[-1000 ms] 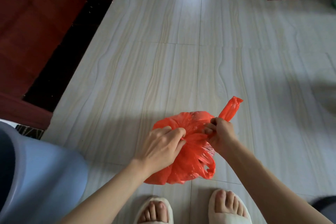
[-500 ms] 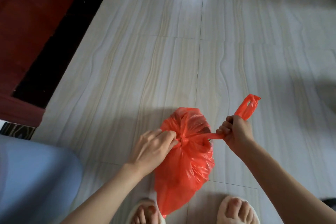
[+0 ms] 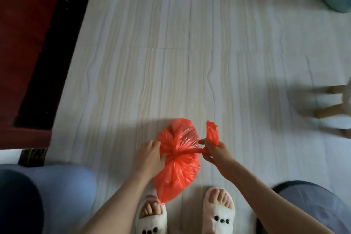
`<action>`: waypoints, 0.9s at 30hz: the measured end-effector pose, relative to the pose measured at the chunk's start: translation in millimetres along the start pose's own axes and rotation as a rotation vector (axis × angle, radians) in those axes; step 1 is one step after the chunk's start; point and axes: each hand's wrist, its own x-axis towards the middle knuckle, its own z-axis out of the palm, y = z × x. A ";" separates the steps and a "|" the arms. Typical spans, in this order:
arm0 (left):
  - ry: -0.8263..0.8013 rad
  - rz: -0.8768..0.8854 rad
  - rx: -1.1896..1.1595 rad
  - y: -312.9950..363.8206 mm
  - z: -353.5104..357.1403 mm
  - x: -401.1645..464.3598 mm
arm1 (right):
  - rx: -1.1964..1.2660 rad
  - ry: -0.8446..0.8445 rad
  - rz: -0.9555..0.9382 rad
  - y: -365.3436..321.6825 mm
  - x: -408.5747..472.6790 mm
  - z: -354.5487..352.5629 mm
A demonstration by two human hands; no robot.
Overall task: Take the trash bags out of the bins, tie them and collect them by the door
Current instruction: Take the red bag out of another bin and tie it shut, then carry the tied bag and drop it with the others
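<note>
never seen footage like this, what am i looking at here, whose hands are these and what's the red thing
There is no machine here. The picture comes from a wide-angle camera worn on a person's head, looking down at their own arms and slippered feet. Both hands are tying a red plastic trash bag held above the pale tiled floor. The left hand grips the gathered neck at the knot; the right hand pinches one handle strip and pulls it sideways. A dark red wooden door or cabinet stands at the left, and blurred stool legs at the right.
</note>
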 end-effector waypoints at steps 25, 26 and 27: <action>0.171 0.278 -0.095 365.2 -498.0 -67.6 | 0.187 0.566 -0.215 -411.3 -312.7 -261.3; 0.161 0.306 -0.081 382.1 -506.3 -47.9 | 0.209 0.580 -0.226 -427.0 -306.7 -278.5; 0.151 0.323 -0.079 393.7 -512.2 -35.1 | 0.223 0.579 -0.231 -437.5 -302.8 -291.0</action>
